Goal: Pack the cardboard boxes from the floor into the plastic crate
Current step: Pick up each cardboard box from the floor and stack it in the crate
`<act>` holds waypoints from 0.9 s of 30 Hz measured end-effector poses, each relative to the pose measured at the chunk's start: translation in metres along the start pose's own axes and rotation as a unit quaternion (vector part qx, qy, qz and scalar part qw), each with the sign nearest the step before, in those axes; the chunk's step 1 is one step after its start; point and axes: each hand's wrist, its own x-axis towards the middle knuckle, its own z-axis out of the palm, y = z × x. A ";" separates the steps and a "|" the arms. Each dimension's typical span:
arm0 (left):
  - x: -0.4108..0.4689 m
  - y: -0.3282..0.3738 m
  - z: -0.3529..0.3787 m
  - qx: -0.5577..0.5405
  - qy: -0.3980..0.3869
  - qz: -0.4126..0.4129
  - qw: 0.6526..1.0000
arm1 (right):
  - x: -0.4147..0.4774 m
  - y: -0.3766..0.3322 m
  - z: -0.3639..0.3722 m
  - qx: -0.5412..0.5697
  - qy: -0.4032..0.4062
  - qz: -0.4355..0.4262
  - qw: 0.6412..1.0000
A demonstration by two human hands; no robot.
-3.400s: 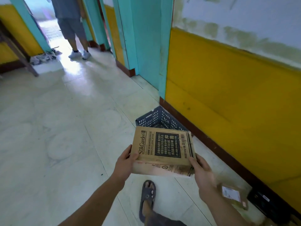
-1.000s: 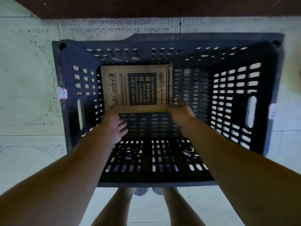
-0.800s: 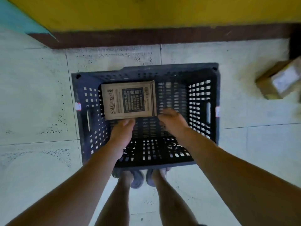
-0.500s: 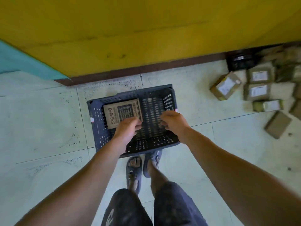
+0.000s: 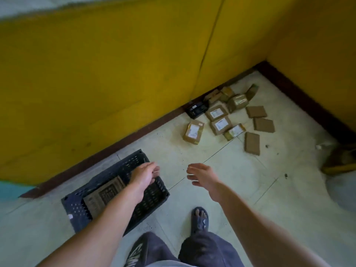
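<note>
Dark perforated plastic crate: on pale tiled floor, beside yellow wall. Small brown cardboard boxes: scattered in corner, well beyond crate. Flat printed brown cardboard box: lying inside crate, partly behind left forearm. Left hand, right hand: fingers loosely extended, holding nothing, clear of every box
</note>
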 end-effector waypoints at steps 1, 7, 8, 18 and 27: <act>-0.001 0.009 0.019 0.011 -0.010 0.009 1.000 | -0.003 -0.003 -0.021 0.007 0.002 -0.014 1.000; -0.004 0.059 0.160 0.063 -0.055 0.041 0.996 | 0.010 -0.012 -0.174 0.030 0.047 -0.059 0.997; -0.002 0.066 0.184 0.061 -0.051 0.039 0.996 | 0.016 -0.013 -0.200 0.034 0.056 -0.059 0.996; 0.028 0.118 0.341 0.026 -0.021 0.003 0.999 | 0.101 -0.051 -0.361 0.073 0.018 -0.020 0.997; 0.163 0.176 0.395 -0.038 0.035 -0.068 0.996 | 0.249 -0.124 -0.404 0.035 -0.010 0.033 0.999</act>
